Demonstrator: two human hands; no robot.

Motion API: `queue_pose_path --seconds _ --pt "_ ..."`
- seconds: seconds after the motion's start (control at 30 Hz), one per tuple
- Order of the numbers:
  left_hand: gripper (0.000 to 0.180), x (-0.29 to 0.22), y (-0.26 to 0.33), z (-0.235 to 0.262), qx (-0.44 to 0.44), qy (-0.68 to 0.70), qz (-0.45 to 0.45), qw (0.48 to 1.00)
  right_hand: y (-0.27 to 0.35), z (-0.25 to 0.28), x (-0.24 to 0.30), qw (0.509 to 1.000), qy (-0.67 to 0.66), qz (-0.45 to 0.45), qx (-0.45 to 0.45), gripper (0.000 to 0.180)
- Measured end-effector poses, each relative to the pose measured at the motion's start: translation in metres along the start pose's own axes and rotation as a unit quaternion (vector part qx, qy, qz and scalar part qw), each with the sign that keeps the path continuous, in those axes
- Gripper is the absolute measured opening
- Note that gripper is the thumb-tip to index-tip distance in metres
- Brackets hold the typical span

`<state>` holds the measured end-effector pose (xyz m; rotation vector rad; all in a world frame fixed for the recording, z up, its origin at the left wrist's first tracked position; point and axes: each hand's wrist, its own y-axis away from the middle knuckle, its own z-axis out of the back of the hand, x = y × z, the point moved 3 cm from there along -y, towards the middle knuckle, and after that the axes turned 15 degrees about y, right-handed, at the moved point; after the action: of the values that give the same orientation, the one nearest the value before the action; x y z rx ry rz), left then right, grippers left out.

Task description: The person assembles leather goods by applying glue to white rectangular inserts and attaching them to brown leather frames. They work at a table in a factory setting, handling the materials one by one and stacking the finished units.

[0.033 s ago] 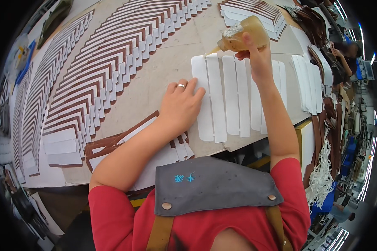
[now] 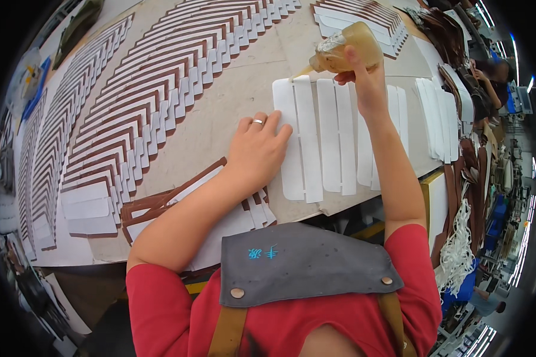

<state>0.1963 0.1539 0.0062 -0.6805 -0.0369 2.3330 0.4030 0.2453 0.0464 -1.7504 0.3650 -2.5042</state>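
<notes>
Looks like shiny, see-through plastic on the bottle (image 2: pixel 366 43), smooth, dull card on the white strips (image 2: pixel 310 143), a dull, marked finish on the table top (image 2: pixel 220 113), dull cloth on the gray apron (image 2: pixel 307 262), and shiny metal on the ring (image 2: pixel 257 121) and round snaps (image 2: pixel 237 293).

We find the worktop (image 2: pixel 214 131) brightly, evenly lit, with faint shadows and the hands (image 2: pixel 259 146) crisp. At the right, white strip lights (image 2: pixel 513 53) glare (straight edges bow there, and the background softens); our corners fall black.
</notes>
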Motion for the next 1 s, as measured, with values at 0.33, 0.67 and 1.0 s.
queue_pose_path --seconds 0.33,0.67,1.0 --pt "0.026 -0.001 0.000 -0.001 0.003 -0.009 0.005 1.000 0.003 -0.003 -0.008 1.000 0.006 0.005 -0.027 0.049" --pt "0.027 -0.001 0.000 -0.001 -0.006 -0.022 -0.008 1.000 0.047 0.005 -0.001 0.998 -0.002 -0.064 -0.001 0.045" --pt "0.028 -0.003 0.000 0.002 -0.012 -0.025 -0.013 1.000 0.108 0.012 0.003 0.991 -0.033 -0.124 0.041 0.056"
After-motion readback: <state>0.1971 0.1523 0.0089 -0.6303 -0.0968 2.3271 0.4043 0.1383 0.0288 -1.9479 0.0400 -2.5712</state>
